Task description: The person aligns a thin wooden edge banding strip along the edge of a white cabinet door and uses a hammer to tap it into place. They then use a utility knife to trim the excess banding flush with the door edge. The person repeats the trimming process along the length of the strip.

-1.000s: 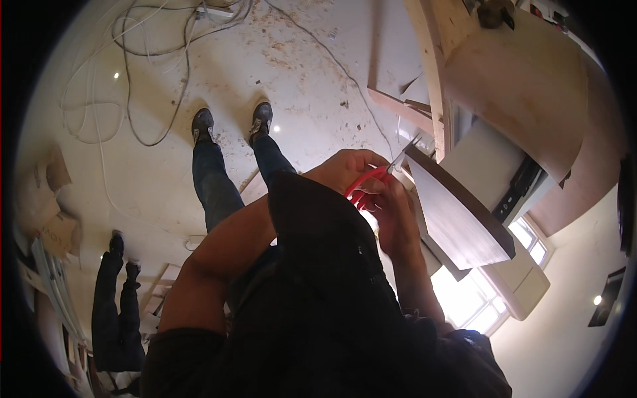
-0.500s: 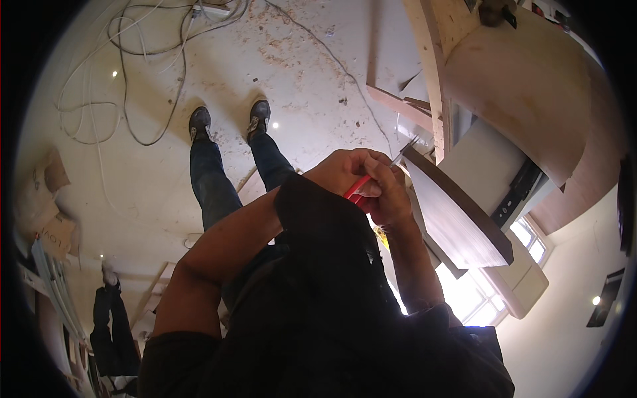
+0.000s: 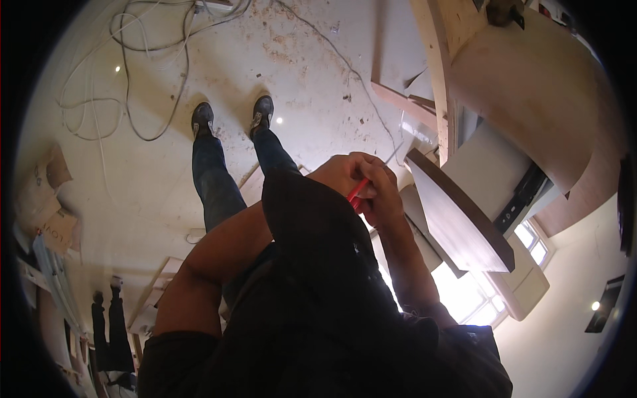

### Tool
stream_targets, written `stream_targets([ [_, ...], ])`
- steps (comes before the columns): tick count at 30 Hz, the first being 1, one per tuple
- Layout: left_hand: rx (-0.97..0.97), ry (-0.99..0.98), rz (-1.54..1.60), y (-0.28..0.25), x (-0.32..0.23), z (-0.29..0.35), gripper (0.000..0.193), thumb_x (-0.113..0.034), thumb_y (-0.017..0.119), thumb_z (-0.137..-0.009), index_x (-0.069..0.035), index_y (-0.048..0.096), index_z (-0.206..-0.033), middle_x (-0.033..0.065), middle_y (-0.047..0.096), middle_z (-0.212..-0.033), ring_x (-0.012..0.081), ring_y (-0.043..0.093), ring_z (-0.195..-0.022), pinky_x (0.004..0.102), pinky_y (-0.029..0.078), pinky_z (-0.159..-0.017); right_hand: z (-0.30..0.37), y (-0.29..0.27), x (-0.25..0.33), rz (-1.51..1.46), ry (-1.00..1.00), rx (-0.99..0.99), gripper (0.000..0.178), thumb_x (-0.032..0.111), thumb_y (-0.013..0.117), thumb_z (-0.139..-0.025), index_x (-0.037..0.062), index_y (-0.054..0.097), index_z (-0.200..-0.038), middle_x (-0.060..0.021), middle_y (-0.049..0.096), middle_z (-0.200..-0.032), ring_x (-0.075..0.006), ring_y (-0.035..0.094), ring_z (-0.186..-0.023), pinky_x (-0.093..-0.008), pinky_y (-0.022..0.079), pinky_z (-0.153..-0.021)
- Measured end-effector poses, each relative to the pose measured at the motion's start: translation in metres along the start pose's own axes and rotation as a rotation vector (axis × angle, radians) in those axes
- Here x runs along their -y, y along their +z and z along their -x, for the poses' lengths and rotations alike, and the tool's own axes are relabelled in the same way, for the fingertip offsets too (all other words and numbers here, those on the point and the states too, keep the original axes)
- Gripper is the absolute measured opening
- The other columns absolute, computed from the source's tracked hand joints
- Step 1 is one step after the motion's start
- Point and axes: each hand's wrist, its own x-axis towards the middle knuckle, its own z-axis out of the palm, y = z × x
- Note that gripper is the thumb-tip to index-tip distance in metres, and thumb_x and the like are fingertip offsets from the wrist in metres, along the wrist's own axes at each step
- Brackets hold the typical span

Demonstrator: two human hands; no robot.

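Note:
Both hands meet close together in front of my dark clothing. My right hand (image 3: 383,202) is closed round red-handled scissors (image 3: 358,188). Their thin metal blade end points up and to the right past the fingers. Against it on the left is my left hand (image 3: 337,171), its fingers curled in and partly hidden behind the right hand. Whatever the left fingers grip cannot be made out. Just right of the blades stands a pale curved panel (image 3: 458,215) with a dark edge.
Cables (image 3: 154,50) lie looped on the dusty floor at the far left. A wooden frame (image 3: 434,73) and a large curved brown sheet (image 3: 524,99) stand at the right. Cardboard (image 3: 56,225) is at the left edge. Another person's dark-clothed legs (image 3: 113,335) show at lower left.
The hands have shifted slightly left and down, away from the panel edge. The scissor blades, spread before, now appear as one thin line. The other person's legs have moved.

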Motion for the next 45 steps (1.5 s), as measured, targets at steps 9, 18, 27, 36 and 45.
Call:
stream_targets([
  [9,-0.616,-0.069,-0.178,-0.032,-0.011,0.072,0.047,-0.011,0.08,-0.09,0.004,0.056,-0.127,0.0154,0.072,-0.103,0.0214,0.073,-0.086,0.0347,0.061,-0.075,0.007,0.003,-0.039,-0.089,0.013,-0.188,0.057,0.037,0.056,-0.106,-0.0015,0.048,-0.148,-0.0208,0.057,-0.147,-0.0291,0.057,-0.131,-0.0459,0.046,-0.11],
  [18,-1.098,0.352,-0.37,-0.002,-0.113,0.179,0.043,-0.018,0.078,-0.093,0.002,0.056,-0.125,0.0126,0.07,-0.096,0.0199,0.069,-0.078,0.0339,0.057,-0.065,-0.029,-0.022,-0.017,-1.159,-0.27,0.729,0.048,0.029,0.068,-0.097,0.0042,0.061,-0.138,-0.0102,0.068,-0.138,-0.0246,0.062,-0.129,-0.0433,0.045,-0.115],
  [27,-1.095,0.825,-0.957,0.136,-0.219,0.112,0.03,-0.004,0.074,-0.094,0.005,0.061,-0.119,0.0085,0.071,-0.095,0.014,0.069,-0.079,0.026,0.052,-0.062,-0.032,-0.009,-0.02,-1.253,-0.296,0.924,0.05,0.039,0.059,-0.101,0.0111,0.063,-0.142,-0.0066,0.065,-0.145,-0.0213,0.063,-0.127,-0.0403,0.049,-0.106],
  [36,-0.731,0.977,-2.31,0.184,-0.302,-0.069,0.01,-0.012,0.071,-0.085,-0.005,0.071,-0.093,0.0202,0.07,-0.087,0.0409,0.068,-0.082,0.0492,0.056,-0.075,-0.024,-0.025,-0.022,-1.197,-0.245,0.809,0.055,0.045,0.057,-0.102,0.0082,0.061,-0.144,-0.0102,0.063,-0.148,-0.0284,0.061,-0.132,-0.0443,0.051,-0.104],
  [45,-0.326,0.776,-2.608,0.136,-0.333,-0.236,0.022,-0.027,0.07,-0.087,-0.006,0.073,-0.092,0.0208,0.072,-0.102,0.043,0.072,-0.091,0.0523,0.058,-0.081,-0.004,-0.01,-0.027,-1.266,-0.327,0.496,0.046,0.044,0.051,-0.104,0.0109,0.069,-0.13,-0.0118,0.067,-0.141,-0.0325,0.06,-0.132,-0.0469,0.047,-0.107],
])
